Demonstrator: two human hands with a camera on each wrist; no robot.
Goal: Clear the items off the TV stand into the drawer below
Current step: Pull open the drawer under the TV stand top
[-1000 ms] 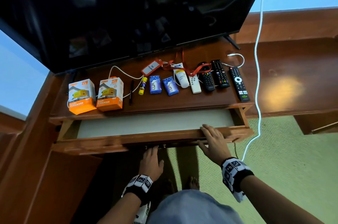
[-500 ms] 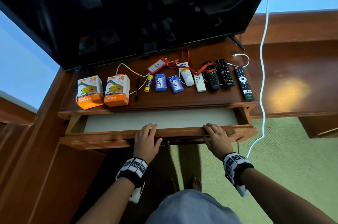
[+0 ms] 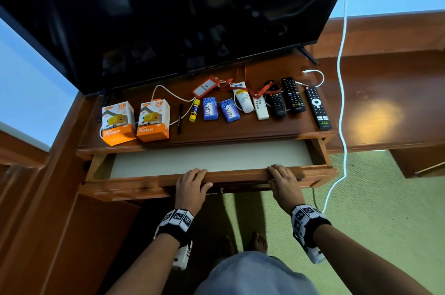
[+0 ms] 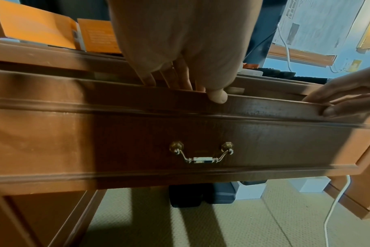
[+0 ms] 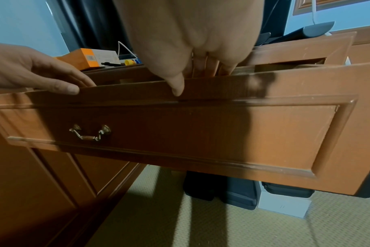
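The wooden drawer [image 3: 149,185] under the TV stand top [image 3: 240,130] stands partly pulled out, and its pale liner [image 3: 212,157] is bare. My left hand [image 3: 190,184] [image 4: 197,91] and right hand [image 3: 284,179] [image 5: 192,78] both grip the drawer front's top edge, fingers hooked inside and thumbs on the face. On the stand lie two orange charger boxes [image 3: 118,122], a black pen [image 3: 180,118], a glue stick [image 3: 194,110], two blue soaps [image 3: 210,109], a white tube [image 3: 243,99], a white remote [image 3: 260,108], three black remotes [image 3: 293,95] and a red tag with a lanyard [image 3: 206,86].
A large dark TV [image 3: 168,18] overhangs the back of the stand. A white cable [image 3: 342,102] hangs down at the right, past the drawer's corner. The brass drawer handle [image 4: 201,153] hangs untouched. Dark cases [image 4: 201,195] sit on the green carpet beneath.
My left hand rose from under the drawer front onto its top edge and now grips it. The right hand kept its hold; the drawer's opening looks about the same.
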